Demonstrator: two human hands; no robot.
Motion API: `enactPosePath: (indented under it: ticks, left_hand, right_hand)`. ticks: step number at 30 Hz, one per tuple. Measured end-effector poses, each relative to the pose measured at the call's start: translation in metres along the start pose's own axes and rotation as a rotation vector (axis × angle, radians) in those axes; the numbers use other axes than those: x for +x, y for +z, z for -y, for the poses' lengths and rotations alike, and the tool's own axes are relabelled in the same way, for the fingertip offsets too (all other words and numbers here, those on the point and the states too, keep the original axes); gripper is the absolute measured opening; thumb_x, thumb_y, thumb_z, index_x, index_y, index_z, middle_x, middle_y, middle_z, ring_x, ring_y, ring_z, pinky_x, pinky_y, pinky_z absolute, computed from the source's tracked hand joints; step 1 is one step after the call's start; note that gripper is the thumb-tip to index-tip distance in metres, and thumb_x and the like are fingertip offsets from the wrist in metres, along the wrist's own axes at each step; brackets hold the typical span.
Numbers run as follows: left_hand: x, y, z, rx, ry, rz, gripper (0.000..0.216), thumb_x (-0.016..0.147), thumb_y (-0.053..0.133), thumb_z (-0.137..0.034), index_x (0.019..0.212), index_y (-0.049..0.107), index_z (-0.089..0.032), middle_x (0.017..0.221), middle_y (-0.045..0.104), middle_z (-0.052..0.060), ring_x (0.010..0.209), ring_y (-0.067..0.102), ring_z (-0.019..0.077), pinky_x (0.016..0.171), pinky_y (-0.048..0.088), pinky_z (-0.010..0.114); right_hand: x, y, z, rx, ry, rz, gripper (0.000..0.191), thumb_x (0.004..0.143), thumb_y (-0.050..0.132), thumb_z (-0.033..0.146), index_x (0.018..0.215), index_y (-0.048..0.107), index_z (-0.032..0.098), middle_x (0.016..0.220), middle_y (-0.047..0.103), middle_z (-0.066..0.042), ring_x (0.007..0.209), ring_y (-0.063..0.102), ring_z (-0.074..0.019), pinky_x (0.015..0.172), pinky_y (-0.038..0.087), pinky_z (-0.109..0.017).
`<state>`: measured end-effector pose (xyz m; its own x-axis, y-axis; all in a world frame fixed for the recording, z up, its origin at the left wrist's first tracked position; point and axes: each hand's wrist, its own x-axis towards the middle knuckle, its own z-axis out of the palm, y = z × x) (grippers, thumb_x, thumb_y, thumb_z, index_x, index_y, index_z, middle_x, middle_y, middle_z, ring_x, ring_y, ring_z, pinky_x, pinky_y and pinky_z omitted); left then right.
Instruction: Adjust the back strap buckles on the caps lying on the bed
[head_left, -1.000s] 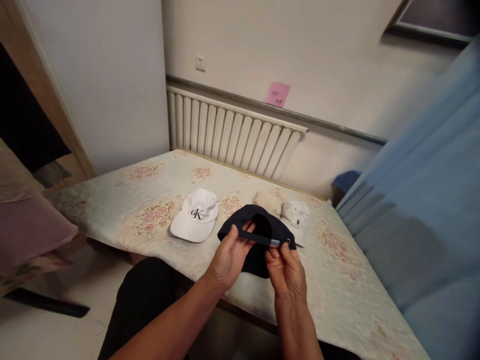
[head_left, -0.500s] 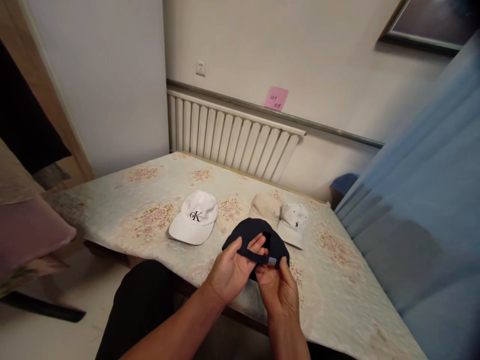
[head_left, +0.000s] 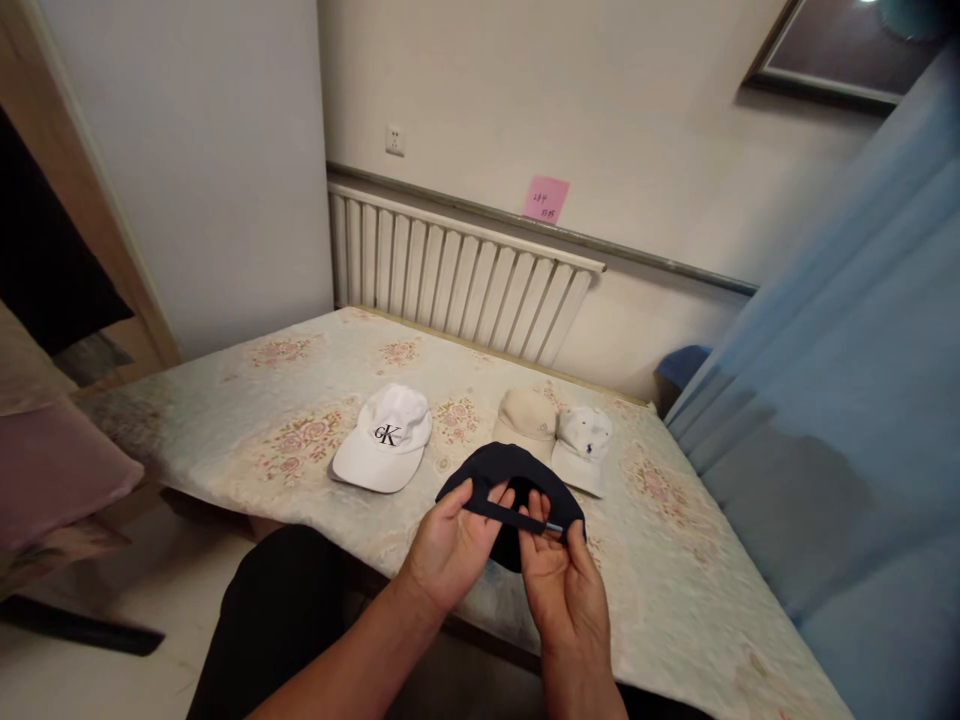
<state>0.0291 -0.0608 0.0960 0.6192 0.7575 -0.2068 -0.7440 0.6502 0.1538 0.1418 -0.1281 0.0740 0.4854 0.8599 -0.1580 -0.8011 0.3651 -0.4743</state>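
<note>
A dark navy baseball cap (head_left: 504, 464) is held up over the near edge of the bed, its back opening and strap facing me. My left hand (head_left: 454, 545) grips the left end of the strap, thumb on the outside and fingers inside the opening. On the other side, my right hand (head_left: 562, 580) pinches the rim near the small metal buckle, with its fingers behind the strap. Beyond the navy cap lie a beige cap (head_left: 526, 413), partly hidden by it, and a white cap with a small dark logo (head_left: 585, 440). A white cap with black letters (head_left: 388, 435) rests to the left.
The caps lie on a flowered bed cover (head_left: 300, 400). A white radiator (head_left: 457, 270) stands behind it, and a blue curtain (head_left: 847, 400) hangs on the right. A pink note (head_left: 546, 200) is on the wall. At left is pink cloth (head_left: 67, 470).
My right hand has shifted slightly right, and its fingers now show through the cap's opening. The strap is stretched straighter and the opening looks wider.
</note>
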Motion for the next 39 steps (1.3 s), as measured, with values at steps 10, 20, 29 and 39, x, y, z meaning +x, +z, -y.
enactPosePath:
  ticks: [10,20,29,39]
  left_hand:
    - [0.002,-0.005,-0.004,-0.099,0.013,0.047,0.037,0.091,0.041,-0.027,0.124,0.048,-0.013,0.110,0.066,0.010,0.111,0.057,0.0210,0.099,0.044,0.037]
    - [0.006,-0.014,-0.007,-0.124,0.060,0.082,0.032,0.092,0.039,-0.025,0.115,0.055,-0.009,0.108,0.067,0.011,0.112,0.056,0.0203,0.103,0.040,0.039]
    - [0.009,-0.022,-0.012,-0.139,-0.011,0.161,0.036,0.092,0.035,-0.017,0.120,0.053,-0.006,0.108,0.067,0.012,0.113,0.055,0.0187,0.105,0.036,0.034]
    - [0.012,-0.032,-0.012,-0.114,0.010,0.271,0.045,0.095,0.030,-0.032,0.115,0.059,-0.003,0.114,0.064,0.014,0.120,0.049,0.0209,0.108,0.032,0.035]
  right_hand:
    - [-0.003,0.003,0.005,0.045,-0.087,0.040,0.024,0.086,0.046,0.026,0.102,0.063,0.020,0.109,0.068,-0.005,0.117,0.052,-0.0171,0.104,0.039,-0.042]
    - [-0.004,0.005,0.011,0.109,-0.122,-0.093,0.025,0.086,0.045,0.021,0.104,0.063,0.020,0.109,0.068,-0.003,0.113,0.056,-0.0147,0.099,0.045,-0.037]
    - [-0.008,0.009,0.014,0.150,-0.142,-0.163,0.025,0.087,0.048,0.024,0.107,0.061,0.020,0.112,0.067,0.001,0.111,0.056,-0.0133,0.097,0.046,-0.036]
    - [-0.006,0.006,0.013,0.195,-0.131,-0.222,0.028,0.088,0.043,0.017,0.107,0.062,0.024,0.105,0.070,0.002,0.100,0.062,-0.0113,0.081,0.055,-0.031]
